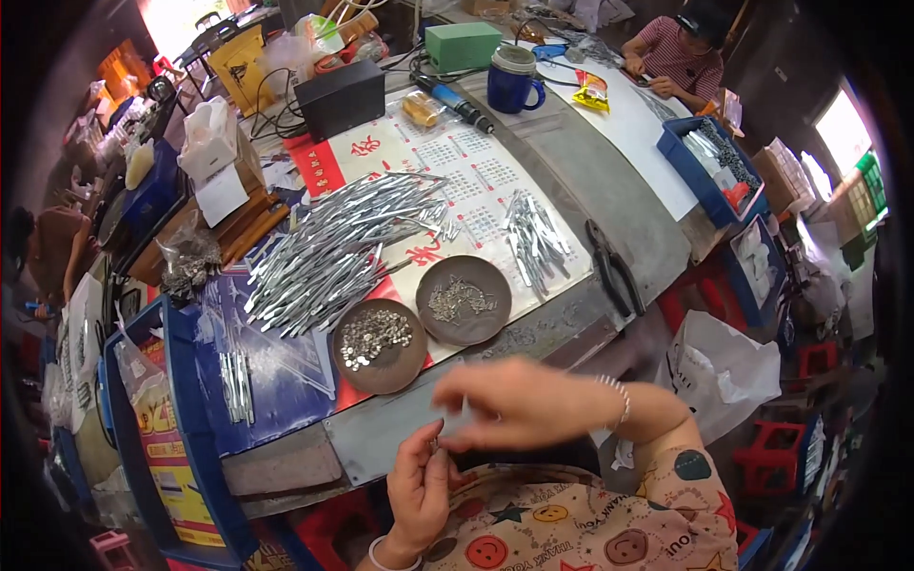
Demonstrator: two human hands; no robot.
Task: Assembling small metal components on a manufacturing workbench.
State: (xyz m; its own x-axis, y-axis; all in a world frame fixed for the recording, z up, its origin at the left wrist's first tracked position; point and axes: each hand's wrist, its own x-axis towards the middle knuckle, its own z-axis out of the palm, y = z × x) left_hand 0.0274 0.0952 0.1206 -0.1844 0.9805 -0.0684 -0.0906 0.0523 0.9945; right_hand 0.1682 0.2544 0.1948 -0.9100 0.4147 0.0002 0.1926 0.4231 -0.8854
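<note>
My left hand (419,490) is closed in front of my body, thumb and fingertips pinched together at a tiny part I cannot make out. Just above it is my right hand (519,404), smeared by motion, so its grip does not show. Ahead of both hands lie two round brown dishes. Small silver discs (378,335) fill the left dish (398,377), and small thin metal pieces (461,301) lie in the right dish (465,333). Behind them spreads a large heap of slim silver metal strips (333,252); a smaller pile of strips (535,243) lies to the right.
Black-handled pliers (614,271) lie right of the calendar sheet (457,157). A black box (340,98), a blue mug (512,81) and a blue-black tool (452,100) stand or lie farther back. Blue bins flank the table. Across it sits another person (676,62) at work.
</note>
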